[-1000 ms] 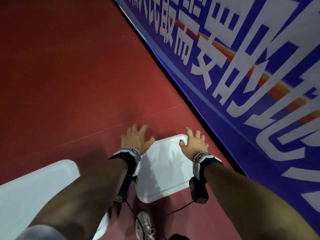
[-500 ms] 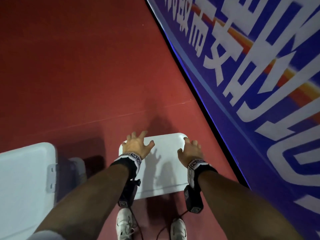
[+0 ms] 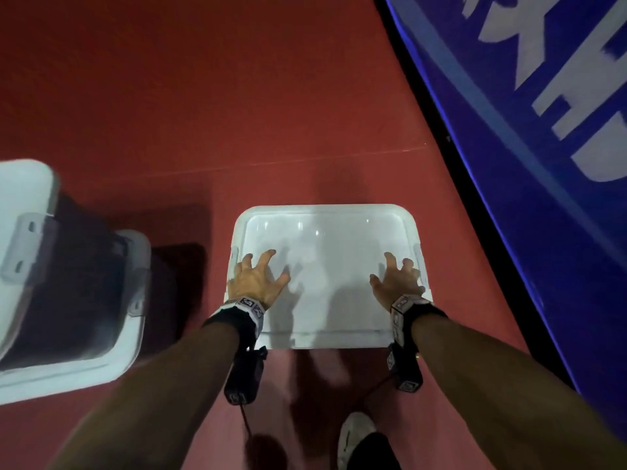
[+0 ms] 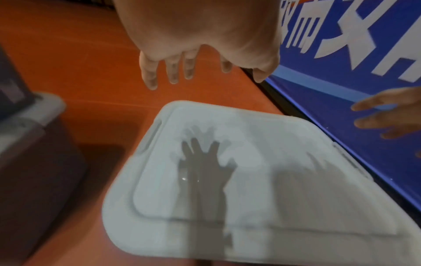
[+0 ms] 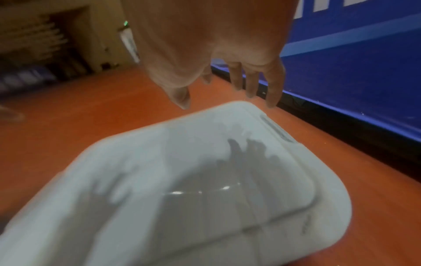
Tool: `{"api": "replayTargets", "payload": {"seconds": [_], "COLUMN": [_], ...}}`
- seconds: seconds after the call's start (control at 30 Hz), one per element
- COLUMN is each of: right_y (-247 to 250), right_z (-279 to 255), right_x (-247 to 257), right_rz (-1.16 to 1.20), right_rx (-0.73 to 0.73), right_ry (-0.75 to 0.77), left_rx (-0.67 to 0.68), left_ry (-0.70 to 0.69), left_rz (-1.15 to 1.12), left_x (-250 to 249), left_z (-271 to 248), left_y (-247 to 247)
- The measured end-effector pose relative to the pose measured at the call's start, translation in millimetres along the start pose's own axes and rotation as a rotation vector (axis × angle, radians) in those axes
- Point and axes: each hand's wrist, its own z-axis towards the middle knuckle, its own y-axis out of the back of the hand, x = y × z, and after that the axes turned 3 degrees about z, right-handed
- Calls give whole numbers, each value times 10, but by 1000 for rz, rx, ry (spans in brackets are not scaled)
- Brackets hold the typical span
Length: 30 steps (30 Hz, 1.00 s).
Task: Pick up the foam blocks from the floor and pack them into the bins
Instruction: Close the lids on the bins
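Note:
A white bin lid (image 3: 325,266) lies flat on the red floor in front of me. My left hand (image 3: 259,279) hovers over its left side with fingers spread, and my right hand (image 3: 397,283) hovers over its right side the same way. In the left wrist view the left hand (image 4: 182,72) hangs above the lid (image 4: 227,180) and casts a shadow on it. The right wrist view shows the right hand (image 5: 227,86) above the lid (image 5: 182,180), holding nothing. No foam blocks are in view.
An open bin (image 3: 132,334) with a white rim and a dark inside stands at the left, also seen in the left wrist view (image 4: 34,126). A blue banner wall (image 3: 543,164) runs along the right. My white shoe (image 3: 356,435) is just behind the lid.
Both hands have come down and apart, from the lid's far edge to over its left and right sides. The view has swung so that the lid sits square and the open bin shows at left.

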Motion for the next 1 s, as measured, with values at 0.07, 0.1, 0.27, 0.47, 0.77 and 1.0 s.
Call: {"api": "replayTargets", "payload": {"seconds": [0.07, 0.1, 0.27, 0.47, 0.77, 1.0], "right_y": [-403, -574, -1011, -1123, -867, -716], "right_z": [162, 257, 814, 969, 1071, 1300], "right_x": [-96, -115, -200, -384, -513, -835], "right_rz": [-30, -38, -101, -159, 18, 351], "right_rx": [-19, -42, -118, -343, -380, -115], "right_ry": [-20, -32, -109, -100, -254, -412], "left_rx": [8, 0, -102, -58, 32, 48], "left_ry": [23, 25, 83, 231, 309, 307], "left_rz": [-14, -5, 92, -160, -270, -431], "left_x": [126, 174, 430, 754, 738, 863], "left_z": [192, 298, 828, 1112, 1170, 1169], "left_y": [-381, -516, -845, -961, -871, -796]}}
